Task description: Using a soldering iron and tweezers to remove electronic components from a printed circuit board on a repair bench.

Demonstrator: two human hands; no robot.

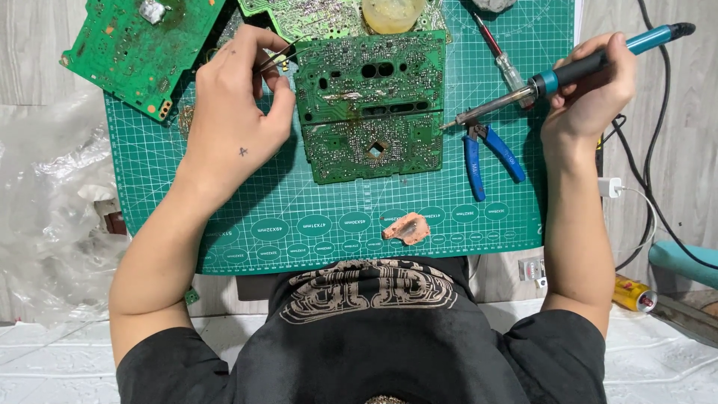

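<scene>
While a person in a black printed shirt (374, 329) leans over a green cutting mat (336, 217) that fills the middle of the view, three green circuit boards lie on it: one board (372, 106) at the centre, a second board (138, 52) at ten o'clock overhanging the mat's corner, and a third board (321, 16) at twelve o'clock, partly under the first. Crumpled clear plastic sheeting (52, 202) sits off the mat at nine o'clock. Closed around a blue-handled soldering iron (553, 78), the right hand (591, 93) holds it at two o'clock, the metal tip pointing towards eight o'clock and ending just beside the centre board's right edge. Pinched shut on a pair of thin metal tweezers (278, 56), the left hand (235, 105) rests at the centre board's upper left corner, at about ten o'clock from it, the tweezer points meeting that corner. One pair of blue-handled pliers (486, 153) lies just below the iron's tip, at four o'clock from the board. One screwdriver (499, 58) with a clear handle lies under the iron's shaft. One yellowish round tub (393, 13) stands at twelve o'clock. One small coppery scrap (406, 228) lies at six o'clock, near the mat's lower edge.
</scene>
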